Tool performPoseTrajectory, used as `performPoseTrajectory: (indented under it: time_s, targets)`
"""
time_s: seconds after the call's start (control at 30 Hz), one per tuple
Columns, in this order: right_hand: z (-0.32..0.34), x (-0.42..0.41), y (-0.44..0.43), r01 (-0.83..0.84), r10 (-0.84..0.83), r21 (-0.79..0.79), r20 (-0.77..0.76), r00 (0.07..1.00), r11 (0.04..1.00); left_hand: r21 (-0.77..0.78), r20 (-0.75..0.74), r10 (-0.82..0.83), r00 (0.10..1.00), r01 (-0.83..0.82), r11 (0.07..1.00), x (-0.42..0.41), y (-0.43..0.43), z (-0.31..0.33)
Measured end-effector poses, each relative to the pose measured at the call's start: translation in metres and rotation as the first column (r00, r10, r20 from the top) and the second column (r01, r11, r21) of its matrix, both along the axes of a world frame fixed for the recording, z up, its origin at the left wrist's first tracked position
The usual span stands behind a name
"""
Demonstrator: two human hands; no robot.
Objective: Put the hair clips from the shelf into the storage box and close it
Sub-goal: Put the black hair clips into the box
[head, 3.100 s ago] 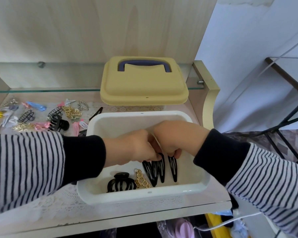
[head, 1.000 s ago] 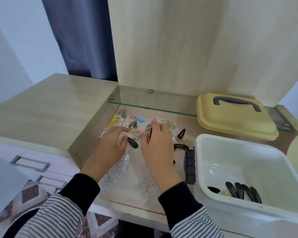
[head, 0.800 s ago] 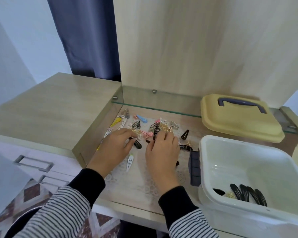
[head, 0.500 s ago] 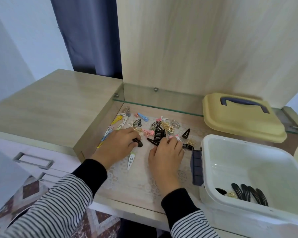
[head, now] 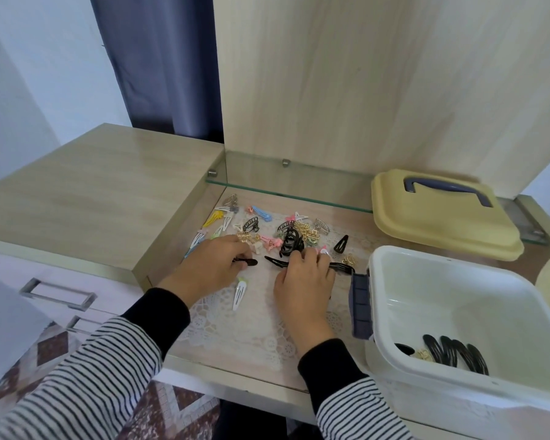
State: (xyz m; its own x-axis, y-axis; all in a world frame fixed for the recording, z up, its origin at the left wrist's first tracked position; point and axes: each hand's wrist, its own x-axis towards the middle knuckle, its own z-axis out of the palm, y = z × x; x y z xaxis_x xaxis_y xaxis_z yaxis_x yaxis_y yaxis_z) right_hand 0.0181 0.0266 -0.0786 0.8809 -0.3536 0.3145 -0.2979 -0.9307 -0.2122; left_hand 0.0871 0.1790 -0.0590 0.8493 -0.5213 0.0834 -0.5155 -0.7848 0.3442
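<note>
1. Locate the work. The loose hair clips lie in a scatter on the shelf, just beyond both hands. The storage box stands open at the right end of the shelf, with a few black clips on its floor. Its yellow lid rests behind it, off the box.

2. Check the left hand. Its fingers are curled and pinch one end of a small black clip, whose free end points right.

3. Check the right hand. Its fingers bend down over a long black clip, beside a black claw clip (you cannot tell whether the long clip is gripped or only pressed).

4. Note the governing relation. The box lies to the right of both hands, and the right hand is the nearer, almost at the dark latch on the box's side wall. The long clip's axis runs left to right, toward that wall.

5. Judgement: the task is at an early stage, with most clips outside the box. The next carry probably has to go rightward and over the rim; a white clip near the left hand is easy to overlook
</note>
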Motion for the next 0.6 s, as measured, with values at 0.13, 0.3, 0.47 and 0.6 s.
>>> performPoseTrajectory:
  time_s: [0.13,0.3,0.47,0.6]
  targets:
    - [0.004,-0.001,0.000,-0.074,0.073,-0.016,-0.047,0.996,0.997,-0.076,-0.065,0.061,0.996,-0.066,0.995,0.002,0.003,0.002]
    - [0.015,-0.008,-0.002,-0.179,0.175,-0.013,-0.145,0.974,0.984,-0.244,-0.176,0.138,0.975,-0.179,0.953,0.003,0.001,0.009]
    - [0.025,-0.009,0.001,-0.237,0.222,-0.040,-0.221,0.950,0.971,-0.296,-0.245,0.180,0.953,-0.250,0.922,0.002,0.000,0.013]
    - [0.028,-0.011,0.005,-0.238,0.235,0.008,-0.196,0.952,0.971,-0.352,-0.328,0.193,0.925,-0.309,0.883,-0.003,-0.005,0.020]
